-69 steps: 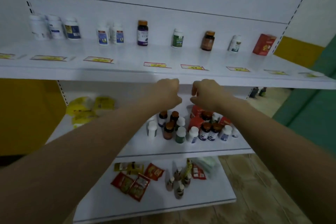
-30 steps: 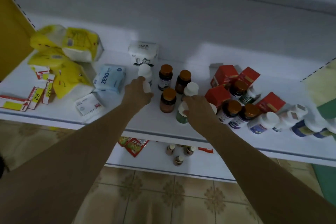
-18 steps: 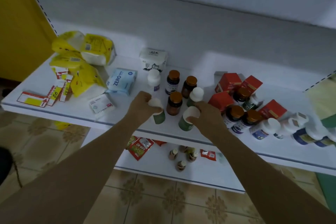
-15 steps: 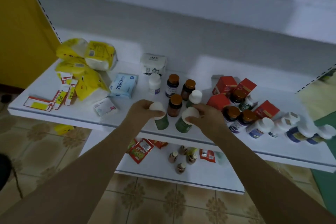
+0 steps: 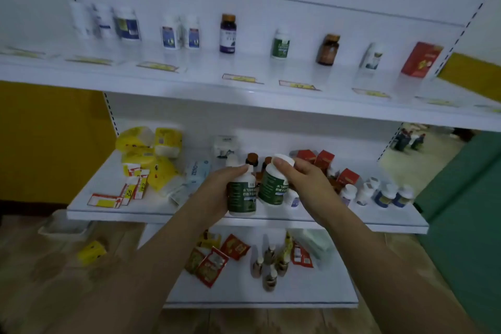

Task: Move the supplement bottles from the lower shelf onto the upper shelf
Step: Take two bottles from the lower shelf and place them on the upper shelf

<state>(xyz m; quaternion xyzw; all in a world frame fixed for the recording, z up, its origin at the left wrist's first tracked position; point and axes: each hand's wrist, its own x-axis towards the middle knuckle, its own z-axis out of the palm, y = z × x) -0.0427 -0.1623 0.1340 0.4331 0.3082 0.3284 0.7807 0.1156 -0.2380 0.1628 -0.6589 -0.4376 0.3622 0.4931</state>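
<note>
Step in hand: the carry. Two bottles are picked, neither is placed yet.
Left hand (image 5: 217,190): fingers wrapped round a green-labelled bottle (image 5: 242,198), thumb up by its white cap, the bottle upright.
Right hand (image 5: 306,182): grips a second green bottle (image 5: 272,187) from the cap side. It leans a little toward the left one, and the two nearly touch.
Where they are: in front of the lower shelf (image 5: 162,209), apparently lifted clear of it.
Next move: I'd say straight up and forward, over the front edge of the upper shelf (image 5: 206,84). The matching green bottle (image 5: 280,43) stands above the hands, so the open spots on either side of it look like the landing zone.
In the way: that shelf edge sits directly overhead, so the bottles must clear it first. A purple bottle (image 5: 227,34) up and left and an amber bottle (image 5: 328,49) up and right bound the gaps.
Behind the hands: brown-capped bottles (image 5: 252,158) and red boxes (image 5: 315,157), waiting.
Right of the hands: a cluster of white and blue bottles (image 5: 379,192).
Left of the hands: yellow packs (image 5: 151,149) and loose price tags (image 5: 130,190).
Below the hands: red sachets (image 5: 217,260) on the bottom shelf.
</note>
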